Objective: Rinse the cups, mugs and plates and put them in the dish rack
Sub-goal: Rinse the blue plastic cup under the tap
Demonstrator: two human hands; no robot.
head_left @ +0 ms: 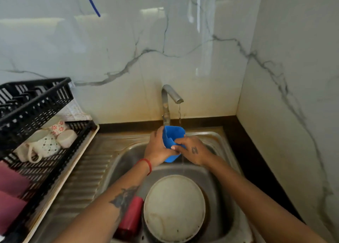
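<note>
A blue cup (173, 135) is held over the steel sink (126, 158), just left of the thin stream falling from the tap (169, 99). My left hand (156, 148) grips the cup's left side. My right hand (192, 151) holds its right side, fingers reaching across the front. In the basin lie a white plate (174, 208) face up and a red cup (131, 217) on its side, partly under my left forearm. The black dish rack (45, 99) at the left holds white patterned mugs (47, 143) and maroon cups (11, 193).
The rack stands on a cream tray (60, 180) over the ribbed draining board. A marble wall rises close behind the tap and along the right. A dark counter strip (255, 151) borders the sink on the right.
</note>
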